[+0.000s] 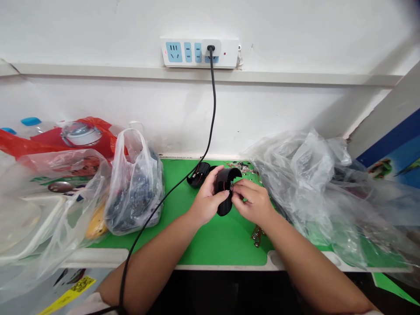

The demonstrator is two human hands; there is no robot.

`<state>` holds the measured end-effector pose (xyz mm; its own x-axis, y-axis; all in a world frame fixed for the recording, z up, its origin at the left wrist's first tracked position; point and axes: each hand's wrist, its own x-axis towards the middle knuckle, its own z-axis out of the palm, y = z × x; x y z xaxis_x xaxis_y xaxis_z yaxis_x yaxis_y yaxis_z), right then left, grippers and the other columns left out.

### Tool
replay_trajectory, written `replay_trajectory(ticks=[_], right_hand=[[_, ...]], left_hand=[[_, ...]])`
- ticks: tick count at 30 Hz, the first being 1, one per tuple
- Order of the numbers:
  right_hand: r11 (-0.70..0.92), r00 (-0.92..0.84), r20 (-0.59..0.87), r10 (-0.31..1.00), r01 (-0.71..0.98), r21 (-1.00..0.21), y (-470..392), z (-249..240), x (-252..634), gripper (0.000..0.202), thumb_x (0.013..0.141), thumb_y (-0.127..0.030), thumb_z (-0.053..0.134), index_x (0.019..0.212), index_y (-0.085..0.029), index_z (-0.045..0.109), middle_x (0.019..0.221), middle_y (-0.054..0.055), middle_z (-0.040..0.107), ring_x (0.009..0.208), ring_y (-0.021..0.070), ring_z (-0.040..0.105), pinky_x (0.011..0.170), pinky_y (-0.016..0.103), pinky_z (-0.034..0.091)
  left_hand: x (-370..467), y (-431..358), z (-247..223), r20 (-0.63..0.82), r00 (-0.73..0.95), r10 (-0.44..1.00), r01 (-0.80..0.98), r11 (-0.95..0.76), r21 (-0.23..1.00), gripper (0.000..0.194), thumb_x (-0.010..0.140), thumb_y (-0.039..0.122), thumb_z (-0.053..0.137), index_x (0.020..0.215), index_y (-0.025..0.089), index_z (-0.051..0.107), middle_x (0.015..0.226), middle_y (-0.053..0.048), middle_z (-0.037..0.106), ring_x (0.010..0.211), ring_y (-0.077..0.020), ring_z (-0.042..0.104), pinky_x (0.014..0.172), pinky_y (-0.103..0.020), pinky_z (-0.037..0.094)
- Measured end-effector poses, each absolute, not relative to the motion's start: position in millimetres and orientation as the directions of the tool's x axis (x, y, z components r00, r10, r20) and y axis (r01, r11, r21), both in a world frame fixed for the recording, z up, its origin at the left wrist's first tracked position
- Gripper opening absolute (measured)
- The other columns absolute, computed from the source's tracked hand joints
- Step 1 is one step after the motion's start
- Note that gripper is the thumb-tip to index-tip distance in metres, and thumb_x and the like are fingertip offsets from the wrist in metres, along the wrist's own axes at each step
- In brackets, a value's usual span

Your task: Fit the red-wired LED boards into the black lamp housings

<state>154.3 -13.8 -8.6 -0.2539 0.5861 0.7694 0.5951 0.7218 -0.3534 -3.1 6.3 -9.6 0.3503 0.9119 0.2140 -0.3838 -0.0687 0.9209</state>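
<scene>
Inside the left grip (207, 197) sits the black casing (225, 204)

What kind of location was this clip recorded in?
Probably a small workbench for electronics assembly: a green work mat, loose wired parts scattered on it, and a power strip mounted on the wall above. Grocery-style bags suggest an informal workshop.

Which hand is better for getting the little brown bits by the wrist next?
Probably the right hand: the brown bits lie close to its wrist, and only its fingertips are at the black case. The left hand is wrapped around the case.
</scene>
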Motion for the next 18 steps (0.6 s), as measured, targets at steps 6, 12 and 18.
replay_trajectory(ticks=[6, 12, 18], right_hand=[[0.711, -0.242, 0.757, 0.607, 0.591, -0.381, -13.1, -8.8, 156.0, 0.019, 0.077, -0.006, 0.052, 0.083, -0.019, 0.065, 0.078, 0.006, 0.065, 0.066, 0.0150, 0.060, 0.059, 0.027, 0.050], [0.692, -0.246, 0.724, 0.644, 0.592, -0.414, -14.3, -4.8, 156.3, 0.018, 0.075, -0.006, 0.052, 0.077, -0.019, 0.064, 0.074, 0.005, 0.065, 0.064, 0.0146, 0.059, 0.058, 0.027, 0.048], [0.685, -0.204, 0.752, 0.626, 0.606, -0.405, -15.3, -4.9, 153.6, 0.018, 0.075, -0.006, 0.051, 0.076, -0.019, 0.063, 0.073, 0.005, 0.065, 0.064, 0.0153, 0.060, 0.058, 0.027, 0.049]], left_hand=[[-3.5, 7.2, -12.0, 0.226, 0.387, 0.894, -0.368, -0.075, 0.927, 0.067, 0.074, 0.013, 0.066, 0.135, 0.029, 0.044, 0.133, -0.005, 0.053, 0.123, -0.0247, 0.048, 0.108, -0.041, 0.033], [-6.1, 8.5, -13.4, 0.268, 0.419, 0.868, -0.324, -0.132, 0.937, 0.066, 0.076, 0.013, 0.063, 0.136, 0.029, 0.042, 0.137, -0.005, 0.050, 0.127, -0.0251, 0.045, 0.109, -0.041, 0.031], [-6.2, 7.8, -12.9, 0.274, 0.431, 0.860, -0.333, -0.131, 0.934, 0.066, 0.077, 0.014, 0.063, 0.137, 0.030, 0.042, 0.138, -0.004, 0.050, 0.127, -0.0249, 0.045, 0.109, -0.040, 0.031]])
